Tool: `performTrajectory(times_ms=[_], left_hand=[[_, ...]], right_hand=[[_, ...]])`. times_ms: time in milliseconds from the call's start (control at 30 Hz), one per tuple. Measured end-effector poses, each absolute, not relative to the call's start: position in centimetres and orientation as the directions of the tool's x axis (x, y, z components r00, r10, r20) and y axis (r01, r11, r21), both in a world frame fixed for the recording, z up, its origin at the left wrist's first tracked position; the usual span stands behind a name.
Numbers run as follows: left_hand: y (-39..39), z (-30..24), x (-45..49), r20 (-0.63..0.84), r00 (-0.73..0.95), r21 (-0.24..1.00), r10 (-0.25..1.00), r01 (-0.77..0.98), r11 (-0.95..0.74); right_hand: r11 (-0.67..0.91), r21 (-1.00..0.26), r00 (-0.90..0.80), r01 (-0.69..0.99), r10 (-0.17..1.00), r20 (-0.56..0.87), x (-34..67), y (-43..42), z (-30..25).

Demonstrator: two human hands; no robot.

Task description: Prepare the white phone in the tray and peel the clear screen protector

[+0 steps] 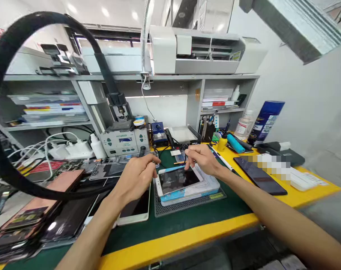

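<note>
A white-framed smartphone (177, 180) with a dark, smudged screen lies tilted on a blue-and-white flat box (206, 189). Under the box is a grey perforated mat (184, 207). My left hand (139, 174) hovers by the phone's upper left corner, fingers curled together; whatever they hold is hidden. Above the phone's upper right part is my right hand (202, 159), thumb and index finger pinched, a lower finger reaching toward the screen. What sits in that pinch is too small to make out. A white tablet (135, 208) lies partly beneath my left forearm.
A thick black hose (5, 170) loops across the left side, near a hot-air station (125, 140). Phone parts (21, 228) are piled at left. A dark phone (260, 175), a yellow bottle (222, 143) and a blue spray can (267, 122) stand or lie at right.
</note>
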State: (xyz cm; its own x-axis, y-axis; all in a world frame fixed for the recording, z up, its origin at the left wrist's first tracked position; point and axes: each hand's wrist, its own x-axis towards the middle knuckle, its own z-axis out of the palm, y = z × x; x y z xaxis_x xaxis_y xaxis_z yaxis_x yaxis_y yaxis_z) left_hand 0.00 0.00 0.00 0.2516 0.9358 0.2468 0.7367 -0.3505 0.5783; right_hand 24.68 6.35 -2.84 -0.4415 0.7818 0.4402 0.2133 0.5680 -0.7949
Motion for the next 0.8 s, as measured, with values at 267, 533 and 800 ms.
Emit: performTrajectory(times_ms=[267, 533, 800], left_hand=[[0.23, -0.34, 0.54, 0.292, 0.247, 0.539, 0.924, 0.756, -0.372], [0.21, -0.2, 0.53, 0.261, 0.243, 0.54, 0.935, 0.766, -0.349], [0.26, -0.25, 0.74, 0.271, 0.246, 0.525, 0.931, 0.773, -0.357]], right_hand=[[0.604, -0.726, -0.425, 0.329, 0.781, 0.457, 24.56, 6.55, -2.9], [0.6, -0.703, -0.383, 0.381, 0.795, 0.471, 24.62, 7.08, -2.95], [0.609, -0.675, -0.37, 0.418, 0.792, 0.486, 24.71, 7.25, -3.05]])
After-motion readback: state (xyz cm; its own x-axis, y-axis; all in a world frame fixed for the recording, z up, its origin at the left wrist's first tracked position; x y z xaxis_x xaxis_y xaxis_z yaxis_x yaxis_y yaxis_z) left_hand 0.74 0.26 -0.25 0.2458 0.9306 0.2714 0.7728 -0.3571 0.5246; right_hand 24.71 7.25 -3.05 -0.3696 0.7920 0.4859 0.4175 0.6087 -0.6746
